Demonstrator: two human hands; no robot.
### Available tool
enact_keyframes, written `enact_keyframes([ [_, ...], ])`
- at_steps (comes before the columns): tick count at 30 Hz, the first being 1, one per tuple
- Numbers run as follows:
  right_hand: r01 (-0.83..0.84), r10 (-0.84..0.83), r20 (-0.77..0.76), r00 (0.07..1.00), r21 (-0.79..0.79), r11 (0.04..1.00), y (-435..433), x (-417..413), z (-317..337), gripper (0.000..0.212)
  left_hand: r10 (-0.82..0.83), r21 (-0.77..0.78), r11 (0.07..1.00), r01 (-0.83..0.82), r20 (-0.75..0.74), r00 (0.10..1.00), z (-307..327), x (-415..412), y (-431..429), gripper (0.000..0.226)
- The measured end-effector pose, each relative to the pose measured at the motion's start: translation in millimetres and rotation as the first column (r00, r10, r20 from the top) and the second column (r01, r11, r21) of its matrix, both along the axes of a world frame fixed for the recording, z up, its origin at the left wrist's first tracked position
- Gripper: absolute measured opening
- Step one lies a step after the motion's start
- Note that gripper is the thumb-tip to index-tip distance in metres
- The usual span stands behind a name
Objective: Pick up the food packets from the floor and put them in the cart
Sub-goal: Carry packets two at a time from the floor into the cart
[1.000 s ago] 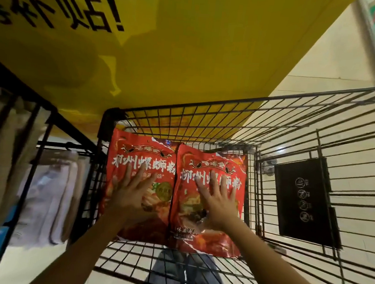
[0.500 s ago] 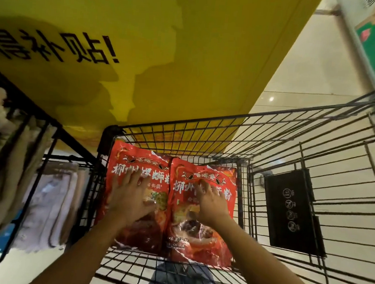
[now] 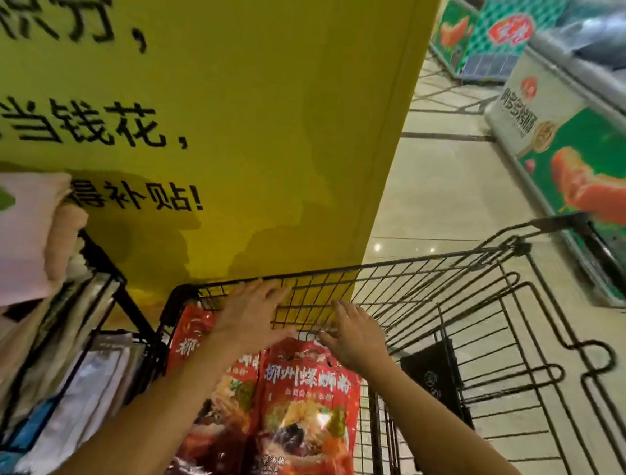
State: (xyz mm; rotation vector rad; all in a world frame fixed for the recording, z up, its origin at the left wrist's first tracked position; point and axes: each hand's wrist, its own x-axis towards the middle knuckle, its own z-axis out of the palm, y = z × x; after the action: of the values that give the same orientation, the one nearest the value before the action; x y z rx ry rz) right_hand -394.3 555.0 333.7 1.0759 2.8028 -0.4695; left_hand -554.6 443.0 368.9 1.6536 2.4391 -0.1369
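Left hand (image 3: 251, 315) and right hand (image 3: 356, 340), fingers spread, hold nothing; the red noodle packets (image 3: 305, 405) lie lengthwise just beneath them in the cart (image 3: 433, 259)

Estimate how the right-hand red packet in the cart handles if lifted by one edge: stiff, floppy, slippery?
Probably floppy: the red packet is a creased film pouch, so it would likely sag from one edge. Likely slick: its glossy face shows glare. Unlikely to roll, being flat in the cart.
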Motion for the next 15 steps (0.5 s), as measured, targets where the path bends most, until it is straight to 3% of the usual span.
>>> enact_keyframes([
  [4,0.123,-0.119,-0.046,0.992,0.121,0.985,20,38,59,0.069,-0.112,0.110,0.987,0.115,-0.029,0.993,58,27,32,0.082],
  [9,0.388,-0.360,-0.154,0.920,0.228,0.893,16,115,127,0.073,-0.295,0.287,0.913,0.291,-0.028,0.955,110,80,67,0.078],
  [13,0.596,-0.553,-0.224,0.803,0.289,0.749,-28,188,168,0.068,-0.518,0.321,0.804,0.500,-0.035,0.855,135,146,75,0.078],
  [15,0.688,-0.638,-0.261,0.725,0.321,0.651,-62,224,183,0.068,-0.624,0.363,0.707,0.607,-0.085,0.777,148,189,69,0.078],
])
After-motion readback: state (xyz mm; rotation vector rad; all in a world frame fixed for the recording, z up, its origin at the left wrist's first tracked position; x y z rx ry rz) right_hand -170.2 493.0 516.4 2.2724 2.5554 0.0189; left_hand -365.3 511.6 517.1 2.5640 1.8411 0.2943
